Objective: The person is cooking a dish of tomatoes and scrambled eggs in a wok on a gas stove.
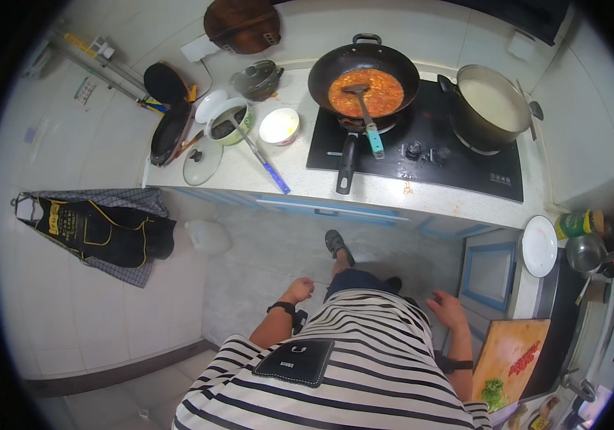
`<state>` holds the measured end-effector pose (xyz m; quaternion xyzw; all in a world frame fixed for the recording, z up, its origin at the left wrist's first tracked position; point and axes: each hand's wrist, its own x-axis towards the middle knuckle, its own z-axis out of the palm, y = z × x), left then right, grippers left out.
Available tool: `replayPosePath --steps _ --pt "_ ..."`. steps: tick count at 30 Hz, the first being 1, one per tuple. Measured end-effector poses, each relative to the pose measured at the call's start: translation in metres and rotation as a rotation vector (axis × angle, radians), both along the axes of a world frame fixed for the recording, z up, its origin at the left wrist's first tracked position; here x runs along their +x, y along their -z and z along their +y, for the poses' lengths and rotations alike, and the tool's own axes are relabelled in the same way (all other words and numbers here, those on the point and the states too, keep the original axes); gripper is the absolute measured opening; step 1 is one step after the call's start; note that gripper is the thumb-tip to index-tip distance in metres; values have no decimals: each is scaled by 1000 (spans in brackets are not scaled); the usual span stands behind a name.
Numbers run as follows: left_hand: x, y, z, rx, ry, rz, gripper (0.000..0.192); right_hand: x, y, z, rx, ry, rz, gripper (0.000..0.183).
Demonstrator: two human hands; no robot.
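My left hand (300,290) hangs in front of my body, holding nothing, its fingers loosely curled. Beside the right counter my right hand (445,307) hangs with fingers apart, near a wooden cutting board (500,349) bearing chopped red pieces (525,359) and chopped greens (494,394). On the black gas cooktop (425,129), a wok (322,80) holds a red-orange saucy dish (387,91), with a turquoise-handled spatula (373,134) resting in it. A deep pot (463,118) of whitish liquid (489,105) stands on the right burner.
Left of the cooktop are a white bowl (279,126), a green-rimmed pot (241,134) with a blue-handled ladle (272,172), a glass lid (202,164) and a lidded pot (258,83). A white plate (540,246) sits on the right counter. A plastic jug (207,237) stands on the floor.
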<state>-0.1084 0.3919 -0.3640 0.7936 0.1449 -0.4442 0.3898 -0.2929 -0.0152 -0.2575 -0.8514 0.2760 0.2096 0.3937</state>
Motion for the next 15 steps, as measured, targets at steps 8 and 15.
replayPosePath --steps 8,15 --pt "0 8 4 -21 -10 15 37 -4 4 1 24 21 -13 50" --pt "-1 1 2 2 -4 26 38 -4 7 1 20 14 -19 47"
